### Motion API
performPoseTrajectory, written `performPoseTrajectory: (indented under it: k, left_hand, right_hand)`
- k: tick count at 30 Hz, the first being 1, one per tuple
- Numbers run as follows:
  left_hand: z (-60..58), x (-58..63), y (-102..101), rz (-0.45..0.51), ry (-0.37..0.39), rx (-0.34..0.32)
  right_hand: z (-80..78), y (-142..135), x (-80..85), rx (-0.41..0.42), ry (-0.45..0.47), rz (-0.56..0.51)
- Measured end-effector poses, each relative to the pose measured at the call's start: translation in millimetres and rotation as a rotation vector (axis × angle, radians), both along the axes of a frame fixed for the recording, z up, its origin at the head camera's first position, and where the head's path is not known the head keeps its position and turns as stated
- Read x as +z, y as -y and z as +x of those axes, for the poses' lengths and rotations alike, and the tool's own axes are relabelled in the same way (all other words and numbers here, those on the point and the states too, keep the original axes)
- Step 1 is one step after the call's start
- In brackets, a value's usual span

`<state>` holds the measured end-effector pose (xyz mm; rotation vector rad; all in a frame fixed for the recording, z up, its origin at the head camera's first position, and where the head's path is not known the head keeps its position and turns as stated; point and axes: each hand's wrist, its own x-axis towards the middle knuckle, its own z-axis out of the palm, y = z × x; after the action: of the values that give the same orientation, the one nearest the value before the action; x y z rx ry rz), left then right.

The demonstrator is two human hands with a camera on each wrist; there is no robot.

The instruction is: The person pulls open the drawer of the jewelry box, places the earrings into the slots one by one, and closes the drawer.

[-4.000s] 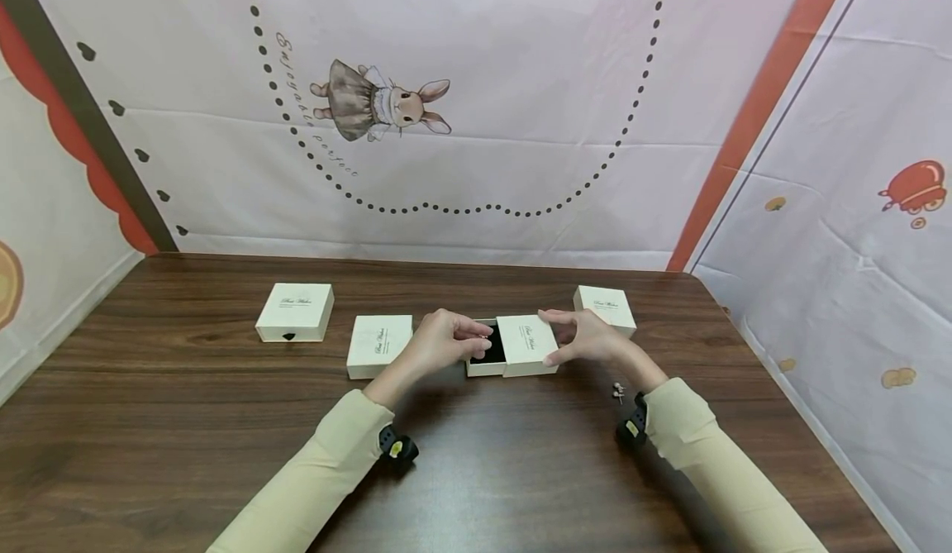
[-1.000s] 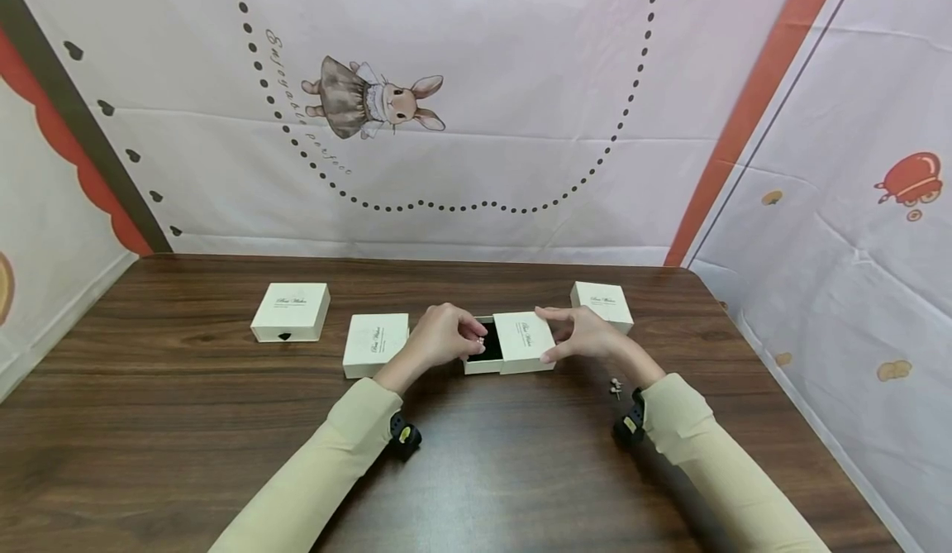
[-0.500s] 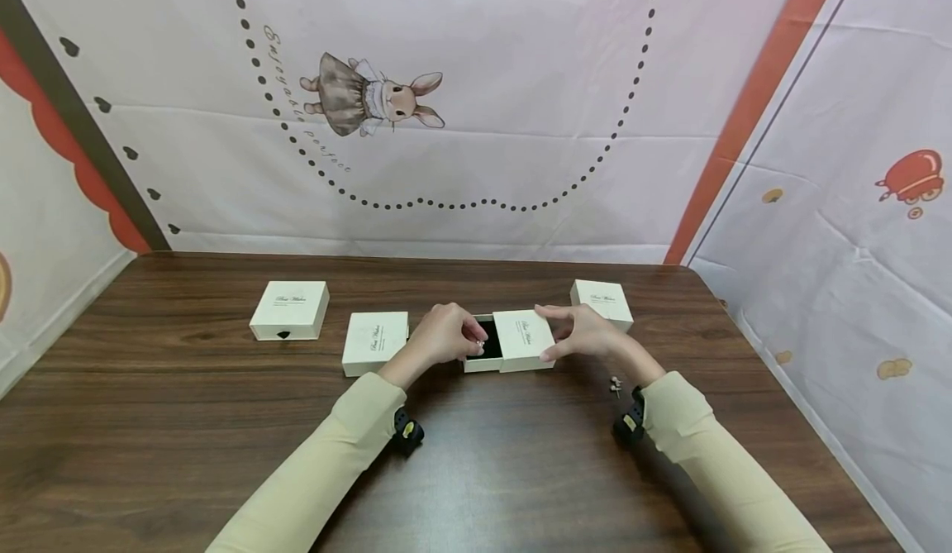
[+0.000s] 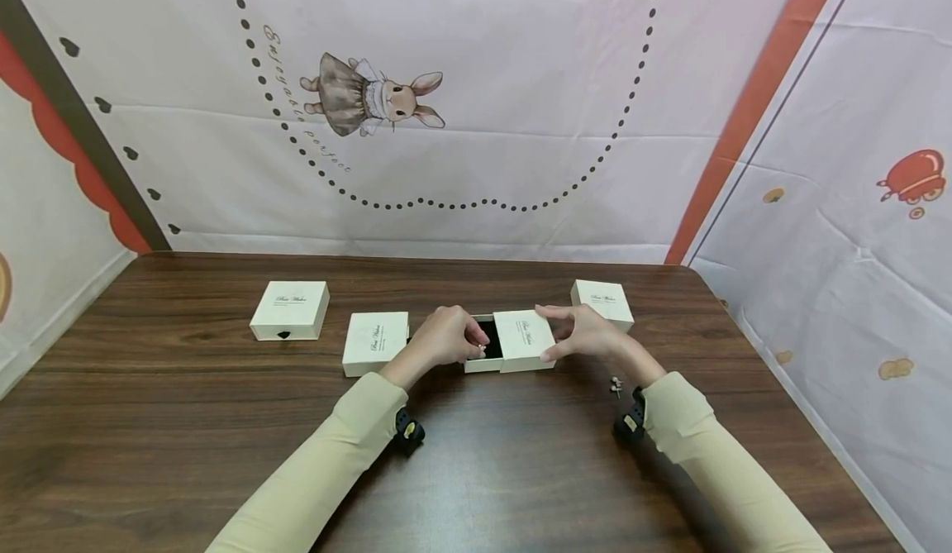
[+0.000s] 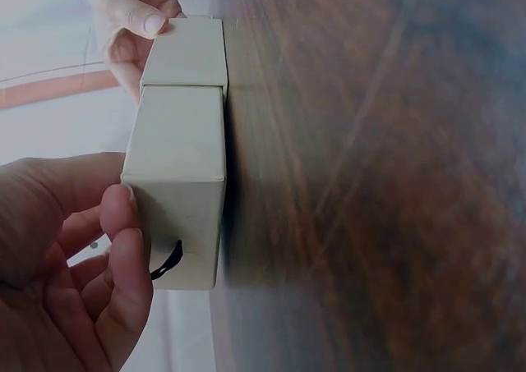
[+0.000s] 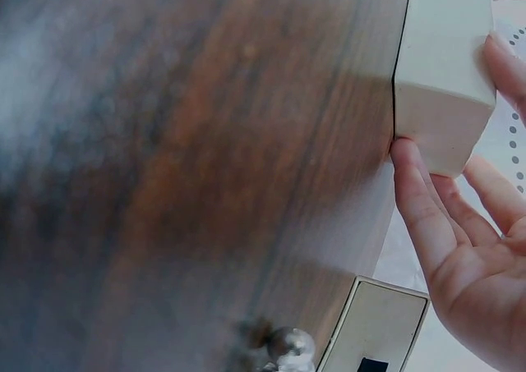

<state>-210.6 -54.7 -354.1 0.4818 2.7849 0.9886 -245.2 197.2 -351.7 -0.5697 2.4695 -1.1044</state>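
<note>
In the head view, a cream drawer-style jewelry box (image 4: 524, 340) lies partly pulled open, its black-lined tray (image 4: 483, 364) sticking out to the left. Over that tray is my left hand (image 4: 443, 336), pinching a small shiny earring (image 4: 482, 349) between thumb and fingertips. The left wrist view shows these fingers beside the tray's front, near its black pull ribbon (image 5: 168, 261); the earring is mostly hidden there. My right hand (image 4: 587, 334) holds the box's right end, thumb and fingers spread along its edges. From the right wrist, its fingertips (image 6: 407, 152) touch the box's lower corner.
Two shiny earrings, or one pair (image 4: 616, 386), lie on the brown wooden table (image 4: 491, 470) near my right wrist. More cream boxes stand around: one at far left (image 4: 290, 310), one by my left hand (image 4: 375, 344), one behind my right hand (image 4: 604, 302).
My left hand has turned slightly and its fingertips have come lower over the black-lined tray since four seconds ago. In the last half second it shifts only slightly. The right hand keeps its hold.
</note>
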Motion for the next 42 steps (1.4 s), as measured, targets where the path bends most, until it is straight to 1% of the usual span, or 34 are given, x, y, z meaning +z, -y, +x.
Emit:
performPoseTrajectory:
  k: [6, 10, 17, 22, 29, 35, 39, 42]
  left_hand:
    - [0.2, -0.4, 1.0, -0.001, -0.024, 0.002]
    - [0.7, 0.4, 0.8, -0.015, -0.043, -0.008]
    - [2.8, 3.5, -0.4, -0.052, -0.035, -0.025]
    - [4.5, 3.2, 3.4, -0.029, -0.048, -0.03]
    - [7.1, 5.2, 14.3, 0.065, -0.1, 0.023]
    - [8.8, 5.5, 23.3, 0.12, -0.087, 0.061]
    - [9.3, 3.9, 27.6, 0.126, -0.073, 0.091]
    - [9.3, 2.5, 29.8, 0.104, -0.072, 0.102]
  right_hand:
    - [0.4, 0.1, 0.1, -0.005, 0.0, 0.003]
    - [0.5, -0.5, -0.4, 0.005, -0.007, 0.001]
    - [1.7, -0.3, -0.2, 0.007, 0.003, -0.01]
    - [1.5, -1.0, -0.8, 0.025, 0.009, -0.026]
    - [0.9, -1.5, -0.3, 0.019, -0.005, -0.01]
    - [0.5, -1.0, -0.6, 0.011, 0.002, -0.012]
    - [0.8, -0.5, -0.6, 0.006, 0.016, -0.024]
    - [1.4, 0.0, -0.3, 0.002, 0.025, -0.029]
